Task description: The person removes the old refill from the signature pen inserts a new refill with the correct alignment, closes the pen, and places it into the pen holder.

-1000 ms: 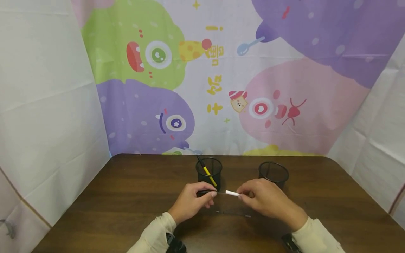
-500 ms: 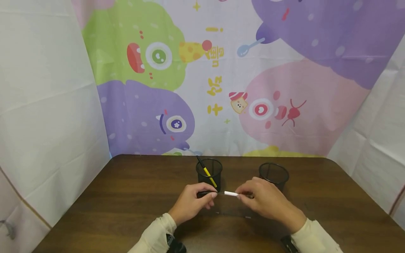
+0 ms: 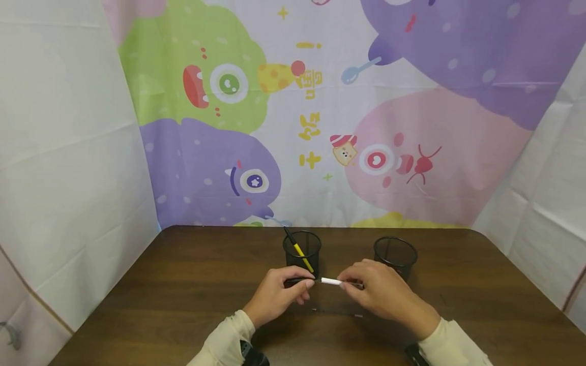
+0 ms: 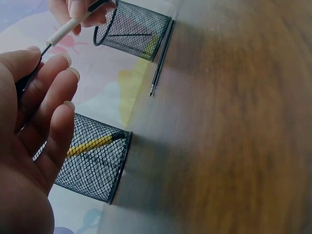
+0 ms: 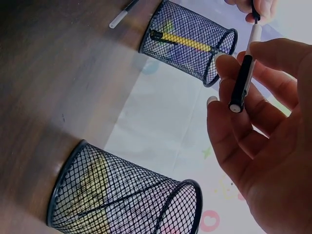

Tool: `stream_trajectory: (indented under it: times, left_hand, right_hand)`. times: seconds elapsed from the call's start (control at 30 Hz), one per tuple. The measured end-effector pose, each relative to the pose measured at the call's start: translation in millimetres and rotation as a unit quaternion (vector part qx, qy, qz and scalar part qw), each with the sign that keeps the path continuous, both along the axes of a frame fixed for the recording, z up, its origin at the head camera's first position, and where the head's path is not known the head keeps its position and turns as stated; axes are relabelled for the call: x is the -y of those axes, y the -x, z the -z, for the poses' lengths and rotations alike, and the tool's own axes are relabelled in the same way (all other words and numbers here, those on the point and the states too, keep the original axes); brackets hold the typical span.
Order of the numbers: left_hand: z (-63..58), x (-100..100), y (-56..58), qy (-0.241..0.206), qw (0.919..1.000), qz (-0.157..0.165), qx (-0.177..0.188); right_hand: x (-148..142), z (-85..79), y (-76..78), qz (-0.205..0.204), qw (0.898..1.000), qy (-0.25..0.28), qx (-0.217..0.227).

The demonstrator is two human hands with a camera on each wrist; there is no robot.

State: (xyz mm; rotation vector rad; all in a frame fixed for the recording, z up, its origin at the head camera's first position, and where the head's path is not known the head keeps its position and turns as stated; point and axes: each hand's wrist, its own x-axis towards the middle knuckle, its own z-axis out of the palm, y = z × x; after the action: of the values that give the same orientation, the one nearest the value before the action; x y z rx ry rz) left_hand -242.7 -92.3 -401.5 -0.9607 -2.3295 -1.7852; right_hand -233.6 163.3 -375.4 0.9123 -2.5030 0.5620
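Note:
My left hand [image 3: 274, 294] pinches a slim black pen piece [image 3: 296, 280] between thumb and fingers, mostly covered by them. Out of it runs a thin dark refill [image 4: 47, 49] to the end of a white-and-black pen barrel [image 3: 330, 281]. Thumb and fingertips of my right hand [image 3: 384, 295] grip that barrel. In the right wrist view its black rear part [image 5: 241, 80] with a clip points back toward the palm. The two parts lie nearly in line, a short stretch of refill showing between them. Both hands are above the table [image 3: 183, 284].
Behind my left hand stands a black mesh pen holder [image 3: 290, 258] with a yellow-and-black pen [image 3: 299, 250] leaning in it. Another mesh holder [image 3: 396, 255] stands behind my right hand. A thin dark rod [image 3: 336, 312] lies on the table before me. A cartoon-printed cloth [image 3: 316, 193] hangs behind.
My right hand has shifted slightly left with the barrel, so the gap to the black piece has narrowed. My left hand has stayed nearly still.

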Motion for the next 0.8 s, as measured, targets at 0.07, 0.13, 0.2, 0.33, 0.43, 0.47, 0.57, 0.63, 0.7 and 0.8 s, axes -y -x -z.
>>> stream_trajectory:
  times: [0.07,0.13,0.2,0.33,0.43,0.47,0.57,0.63,0.7,0.8]
  left_hand:
    - [-0.1,0.0,0.0,-0.002,1.0000,0.001,-0.002]
    - [0.2,0.0,0.1,-0.004,1.0000,0.004,-0.005]
    - [0.5,0.0,0.2,-0.005,0.9999,0.007,-0.008]
    - [0.9,-0.3,0.3,-0.006,0.9999,0.012,-0.010]
    - [0.5,-0.6,0.2,-0.005,0.9999,0.010,-0.009]
    - [0.3,-0.6,0.1,-0.004,0.9999,0.009,-0.008]
    - [-0.4,-0.6,-0.9,-0.002,1.0000,0.008,-0.006]
    - [-0.8,-0.6,-1.2,-0.001,1.0000,0.005,-0.005]
    - [-1.0,-0.7,-1.5,0.001,1.0000,0.004,-0.004]
    - [-0.6,-0.8,-1.4,0.002,1.0000,0.003,-0.001]
  right_hand:
    - [0.3,-0.2,0.1,-0.003,1.000,0.001,0.000]
    - [0.8,-0.4,-0.1,-0.006,1.000,0.002,0.003]
    - [1.6,-0.5,-0.4,-0.009,1.000,0.000,0.007]
    - [3.2,0.2,-1.2,-0.012,1.000,0.000,0.011]
    - [4.5,1.1,-1.6,-0.010,1.000,0.003,0.005]
    - [5.0,1.4,-1.5,-0.009,1.000,0.003,0.003]
    - [6.3,2.7,-1.5,-0.009,1.000,0.005,-0.003]
    - [7.1,3.3,-1.2,-0.010,1.000,0.006,-0.004]
    - [7.7,3.9,-0.9,-0.010,1.000,0.006,-0.004]
    - [8.2,4.7,-0.5,-0.008,1.000,0.006,-0.001]
